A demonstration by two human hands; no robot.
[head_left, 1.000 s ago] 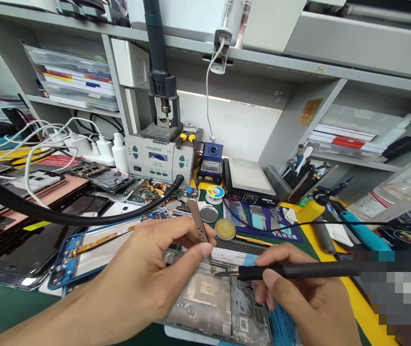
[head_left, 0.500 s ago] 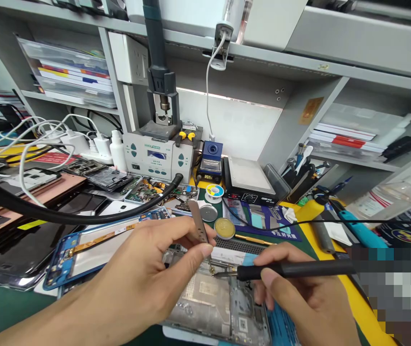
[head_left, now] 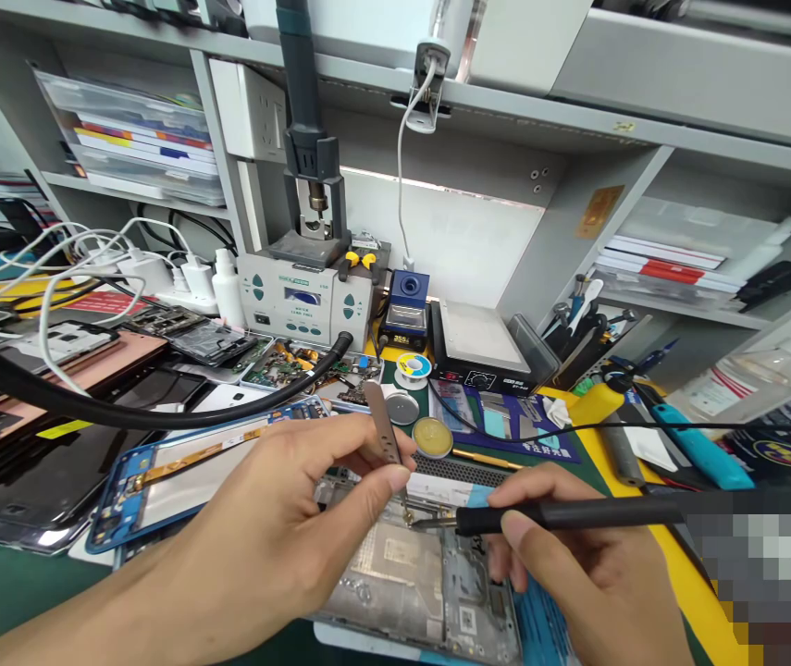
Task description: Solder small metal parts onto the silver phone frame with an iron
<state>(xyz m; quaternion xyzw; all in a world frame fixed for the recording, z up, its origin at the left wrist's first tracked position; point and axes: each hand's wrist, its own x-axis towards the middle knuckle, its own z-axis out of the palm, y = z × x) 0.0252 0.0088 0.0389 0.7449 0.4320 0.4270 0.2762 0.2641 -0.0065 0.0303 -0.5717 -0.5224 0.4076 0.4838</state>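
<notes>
My left hand (head_left: 290,527) pinches a pair of metal tweezers (head_left: 382,421), points down. From the other side my right hand (head_left: 575,573) grips a black-handled soldering iron (head_left: 575,514) much like a pen. Its tip meets or nearly meets a tiny gold-coloured part (head_left: 408,519) at the tweezer points; whether they touch is too small to tell. Below both hands lies an opened phone's metal frame (head_left: 401,606), grey with a dark section at its right. My left fingers hide part of its upper left.
Behind the hands stand a round tin of yellowish paste (head_left: 432,437), a solder spool (head_left: 413,368) and a hot-air station (head_left: 288,301). A blue phone frame (head_left: 117,518) and stacked phones lie left. A thick black hose (head_left: 159,421) crosses there; a thin cable (head_left: 645,426) runs right.
</notes>
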